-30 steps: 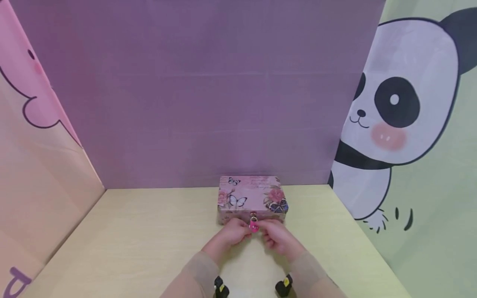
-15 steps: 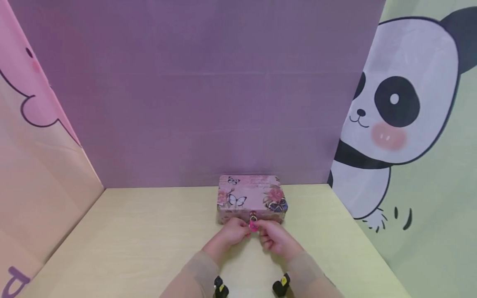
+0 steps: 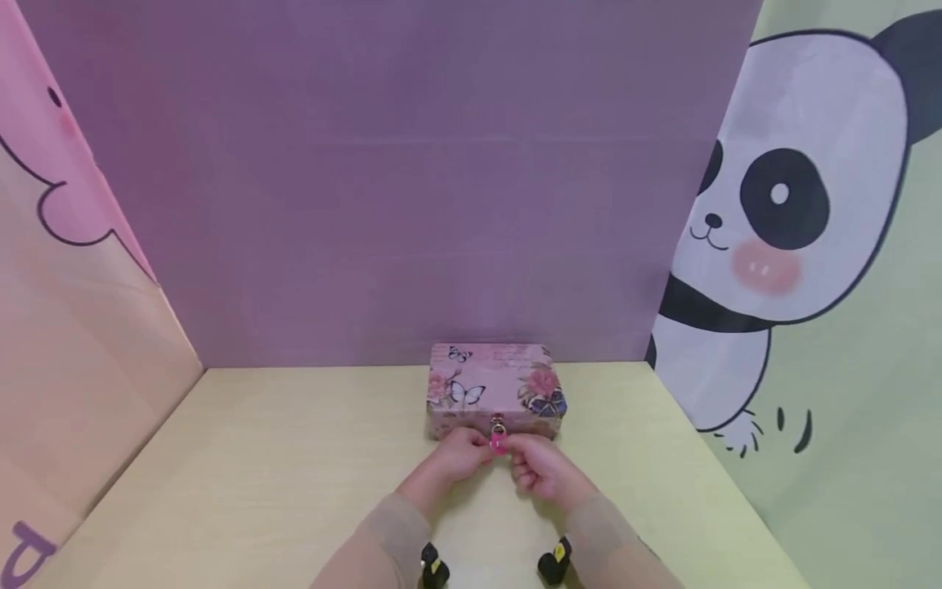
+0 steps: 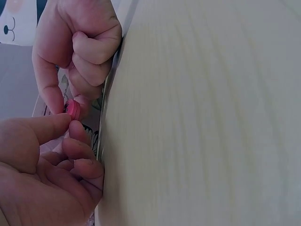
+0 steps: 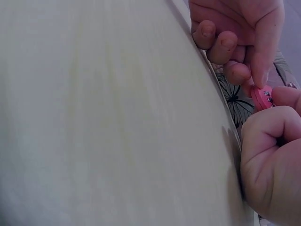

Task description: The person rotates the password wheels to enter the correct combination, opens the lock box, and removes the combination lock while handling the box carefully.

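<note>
A pink box [image 3: 496, 380] printed with butterflies and flowers sits near the table's back edge, its lid down. From the metal clasp at its front hangs a small pink combination padlock [image 3: 498, 442], its shackle toward the box. My left hand [image 3: 461, 455] pinches the padlock's left side between thumb and forefinger. On the other side my right hand [image 3: 543, 466] pinches it too, the remaining fingers curled in. In the right wrist view dark dials show on the pink padlock [image 5: 263, 97]; their digits are too small to read. The fingers hide part of the padlock and box front.
The pale wood table [image 3: 294, 466] spreads around the box. Behind it stands a purple wall panel [image 3: 412, 180]. A panda picture [image 3: 787, 204] covers the right side panel, and a pink cartoon figure [image 3: 66, 180] is on the left one.
Both hands stay at the padlock; its pink face tilts slightly between the frames. The whole head view has shifted a little. The box stays in place.
</note>
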`<state>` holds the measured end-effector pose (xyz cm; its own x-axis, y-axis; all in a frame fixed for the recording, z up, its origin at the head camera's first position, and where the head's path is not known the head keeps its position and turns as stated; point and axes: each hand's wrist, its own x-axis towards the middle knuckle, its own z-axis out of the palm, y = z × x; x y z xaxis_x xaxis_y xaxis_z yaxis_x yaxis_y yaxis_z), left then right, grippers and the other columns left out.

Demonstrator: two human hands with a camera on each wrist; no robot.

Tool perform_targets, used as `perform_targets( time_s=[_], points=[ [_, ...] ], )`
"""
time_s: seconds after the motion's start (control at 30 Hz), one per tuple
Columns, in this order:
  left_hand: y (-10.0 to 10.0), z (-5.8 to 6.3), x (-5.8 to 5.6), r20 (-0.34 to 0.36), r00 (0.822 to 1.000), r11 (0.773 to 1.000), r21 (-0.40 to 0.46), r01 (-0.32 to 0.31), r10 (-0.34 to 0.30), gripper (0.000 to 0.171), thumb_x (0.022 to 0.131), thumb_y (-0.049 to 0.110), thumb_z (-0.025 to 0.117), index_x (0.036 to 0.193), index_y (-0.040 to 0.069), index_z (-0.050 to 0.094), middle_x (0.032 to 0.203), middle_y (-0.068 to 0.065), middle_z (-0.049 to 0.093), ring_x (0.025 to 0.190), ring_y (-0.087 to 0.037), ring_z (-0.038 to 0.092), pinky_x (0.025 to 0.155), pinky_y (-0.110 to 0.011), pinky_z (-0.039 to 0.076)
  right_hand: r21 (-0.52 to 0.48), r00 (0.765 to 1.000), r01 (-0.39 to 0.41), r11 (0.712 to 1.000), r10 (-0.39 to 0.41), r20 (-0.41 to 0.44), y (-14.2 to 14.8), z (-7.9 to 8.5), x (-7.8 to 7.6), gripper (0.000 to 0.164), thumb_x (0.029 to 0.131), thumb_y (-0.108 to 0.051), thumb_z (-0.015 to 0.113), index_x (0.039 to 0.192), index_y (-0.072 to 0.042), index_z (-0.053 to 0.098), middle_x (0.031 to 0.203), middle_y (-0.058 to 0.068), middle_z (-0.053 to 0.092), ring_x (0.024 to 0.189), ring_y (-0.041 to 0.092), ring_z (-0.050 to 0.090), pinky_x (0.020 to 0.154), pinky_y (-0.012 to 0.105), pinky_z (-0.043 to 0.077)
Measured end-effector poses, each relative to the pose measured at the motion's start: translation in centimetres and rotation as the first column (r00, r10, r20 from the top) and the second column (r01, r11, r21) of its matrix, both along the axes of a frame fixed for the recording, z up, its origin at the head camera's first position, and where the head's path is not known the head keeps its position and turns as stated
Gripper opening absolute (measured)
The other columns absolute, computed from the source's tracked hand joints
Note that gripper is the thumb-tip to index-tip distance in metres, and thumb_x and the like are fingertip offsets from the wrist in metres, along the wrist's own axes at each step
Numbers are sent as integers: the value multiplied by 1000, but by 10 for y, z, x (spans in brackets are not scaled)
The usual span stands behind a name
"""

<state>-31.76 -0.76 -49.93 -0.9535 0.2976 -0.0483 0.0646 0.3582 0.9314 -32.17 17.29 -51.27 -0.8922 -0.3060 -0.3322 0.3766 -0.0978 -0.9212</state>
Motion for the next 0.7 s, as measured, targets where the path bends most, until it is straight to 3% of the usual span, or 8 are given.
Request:
perform_targets(
  time_s=[0.2, 0.43, 0.7],
  points=[
    [1, 1, -2, -33, 999, 1000, 1, 6, -6, 18, 93, 13, 71, 84, -2, 68, 67, 1, 55, 53, -8, 42, 48, -22, 35, 7, 1000, 1, 1000, 0, -30, 0, 3, 0, 9, 96, -16, 63, 88, -11, 66, 59, -11, 35, 47, 1, 29, 44, 16, 21],
    [2, -2, 2, -64, 998, 1000, 0, -10, 10, 14, 93, 14, 71, 90, 1, 70, 78, -2, 62, 71, -15, 54, 63, -28, 46, -15, 1000, 3, 1000, -4, -28, 1, 3, 2, 8, 97, -13, 63, 92, -8, 68, 60, -11, 37, 46, 0, 31, 44, 16, 21],
    [1, -8, 5, -51, 998, 998, 53, -20, 23, 13, 93, 11, 70, 94, -2, 69, 81, -7, 64, 70, -16, 53, 62, -29, 45, -15, 999, -2, 1000, 2, -33, -1, 2, 2, 9, 96, -14, 62, 92, -9, 68, 61, -11, 36, 46, 0, 31, 44, 16, 21]
  ],
)
